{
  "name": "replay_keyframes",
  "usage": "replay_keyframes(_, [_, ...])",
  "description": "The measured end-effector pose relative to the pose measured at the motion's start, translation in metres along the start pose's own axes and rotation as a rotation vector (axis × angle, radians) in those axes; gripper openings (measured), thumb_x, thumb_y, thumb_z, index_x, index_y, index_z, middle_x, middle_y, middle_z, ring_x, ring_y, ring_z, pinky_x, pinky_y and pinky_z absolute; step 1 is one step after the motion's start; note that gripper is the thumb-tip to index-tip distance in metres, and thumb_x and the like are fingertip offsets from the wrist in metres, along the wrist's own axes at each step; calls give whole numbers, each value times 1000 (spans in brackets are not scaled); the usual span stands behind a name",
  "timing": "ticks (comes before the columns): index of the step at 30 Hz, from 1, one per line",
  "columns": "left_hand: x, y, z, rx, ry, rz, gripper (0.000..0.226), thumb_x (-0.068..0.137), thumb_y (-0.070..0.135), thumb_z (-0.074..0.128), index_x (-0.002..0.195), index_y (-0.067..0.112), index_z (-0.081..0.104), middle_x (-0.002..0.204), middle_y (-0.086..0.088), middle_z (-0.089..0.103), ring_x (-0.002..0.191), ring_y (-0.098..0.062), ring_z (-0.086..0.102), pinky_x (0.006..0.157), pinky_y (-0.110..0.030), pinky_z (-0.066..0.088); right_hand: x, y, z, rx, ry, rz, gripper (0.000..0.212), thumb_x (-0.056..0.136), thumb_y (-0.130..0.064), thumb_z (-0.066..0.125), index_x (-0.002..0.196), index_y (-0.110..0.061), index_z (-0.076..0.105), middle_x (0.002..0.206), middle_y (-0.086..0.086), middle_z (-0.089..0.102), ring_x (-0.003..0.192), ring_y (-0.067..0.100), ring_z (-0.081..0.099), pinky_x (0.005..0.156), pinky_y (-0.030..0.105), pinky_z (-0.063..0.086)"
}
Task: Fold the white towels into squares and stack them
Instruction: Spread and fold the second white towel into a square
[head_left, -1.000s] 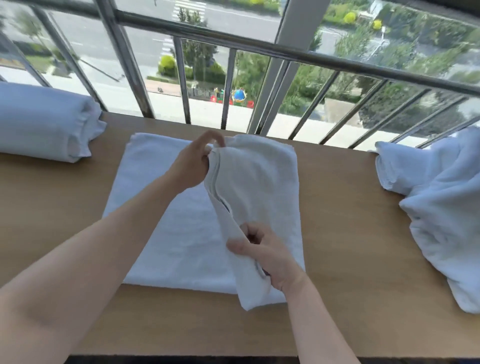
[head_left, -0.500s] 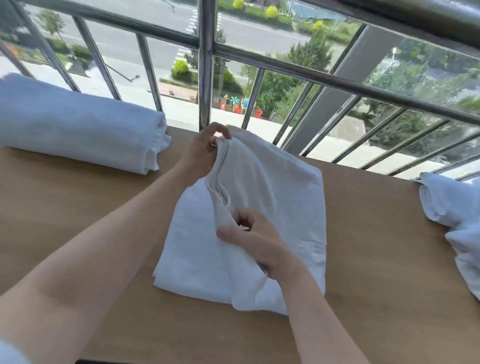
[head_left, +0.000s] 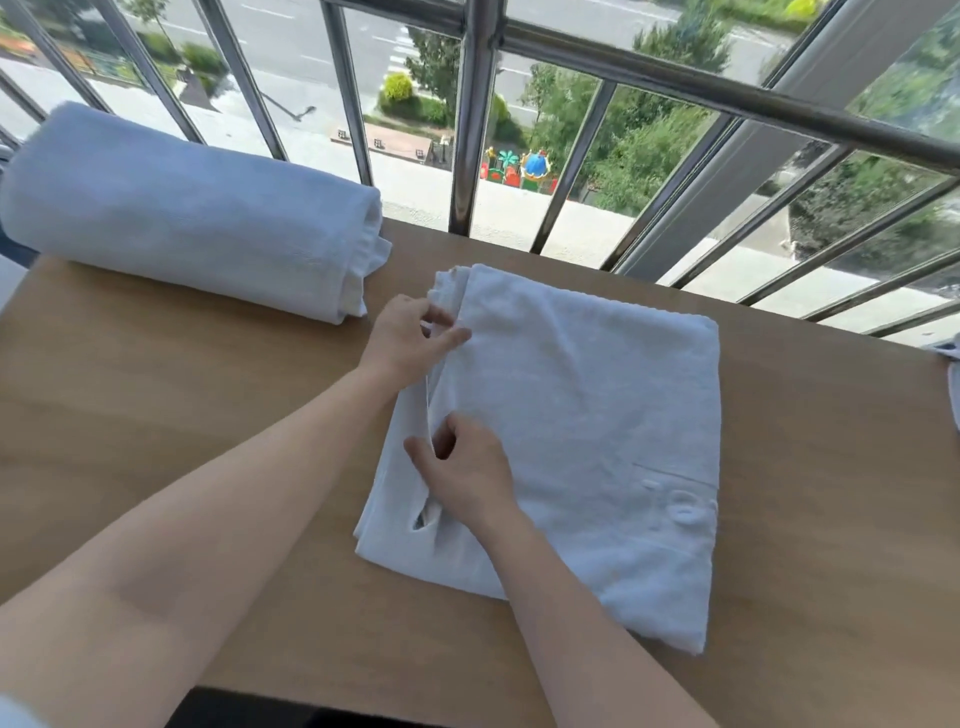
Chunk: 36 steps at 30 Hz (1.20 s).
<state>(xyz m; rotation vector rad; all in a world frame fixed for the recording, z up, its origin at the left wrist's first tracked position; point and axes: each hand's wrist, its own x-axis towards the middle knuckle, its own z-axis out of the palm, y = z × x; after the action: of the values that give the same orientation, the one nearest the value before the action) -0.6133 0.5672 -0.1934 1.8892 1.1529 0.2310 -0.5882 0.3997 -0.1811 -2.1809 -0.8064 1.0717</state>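
Observation:
A white towel (head_left: 582, 441), folded into a rough square, lies flat on the wooden table (head_left: 182, 441). My left hand (head_left: 410, 332) pinches the layered left edge of the towel near its far corner. My right hand (head_left: 462, 467) grips the same left edge lower down, fingers tucked into the fold. A small opening between the layers shows near my right wrist. At the far left of the table rests a folded white towel stack (head_left: 187, 208), rolled over on itself.
A metal railing (head_left: 472, 130) runs along the table's far edge, with a street and trees far below. The edge of another white towel (head_left: 953, 384) peeks in at the right border. The table's near edge runs under my forearms.
The towel half I was holding up has been laid down over the other half, and the towel now lies flat. Both hands came down to its left edge. The view shifted left.

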Motion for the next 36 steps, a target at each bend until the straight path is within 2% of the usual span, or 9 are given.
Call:
replay_keyframes(4, [4,10,10,91,21,-30,32,80,44,81,89,15,72,106,-5,55,99,-17,55,89,-30,45,0,3,-11,35,-122,6,33,93,-54,57,80,-24,57,77,-6,60,73,20,65,69,40,55])
replay_keyframes(8, [5,16,11,116,14,-19,28,85,38,77,83,11,68,113,-3,49,108,-16,51,87,-22,37,-7,11,-24,81,-62,13,15,95,-43,57,88,-30,61,77,-7,63,71,13,61,71,39,55])
replay_keyframes(13, [-9,14,1,50,167,129,22,88,38,75,80,22,62,103,8,52,100,-11,47,84,-19,34,-11,31,-53,-17,357,-119,7,96,-26,61,103,-25,62,65,-11,54,63,6,54,63,27,41])
replay_keyframes(17, [-15,0,1,-40,140,-13,17,93,34,67,85,22,60,83,9,64,82,-15,63,64,-21,38,-12,55,-78,-388,601,-137,29,91,-26,67,120,-21,63,111,1,60,104,23,52,90,36,38])
replay_keyframes(20, [-7,1,5,-68,80,-124,21,92,37,66,93,16,63,85,6,64,92,-21,64,70,-27,40,-15,73,-83,-551,463,-15,46,96,-41,58,141,-31,51,150,3,40,140,27,31,115,46,22])
replay_keyframes(23, [6,20,8,-44,-21,-134,43,89,57,63,103,17,68,100,0,68,101,-21,63,82,-34,49,-16,84,-80,-598,324,6,55,101,-50,42,154,-41,28,167,-1,12,154,21,2,124,41,-2])
replay_keyframes(25, [11,31,10,-15,-51,-124,47,91,57,61,101,12,68,104,-7,68,103,-26,63,86,-38,49,-17,86,-80,-630,290,4,57,102,-51,36,156,-43,21,169,-1,4,154,20,-5,124,40,-7])
replay_keyframes(31, [12,25,9,-210,137,-61,16,91,33,69,86,18,70,84,-7,70,78,-22,62,66,-29,42,-26,97,-79,-747,215,-42,65,102,-58,25,158,-43,-5,167,-8,-17,150,16,-27,120,43,-20])
replay_keyframes(36, [0,4,10,-329,77,-201,32,82,50,78,94,21,71,94,0,73,84,-16,68,75,-33,54,-23,103,-72,-801,161,-3,66,101,-61,11,152,-42,-25,159,-8,-38,143,15,-41,118,47,-23])
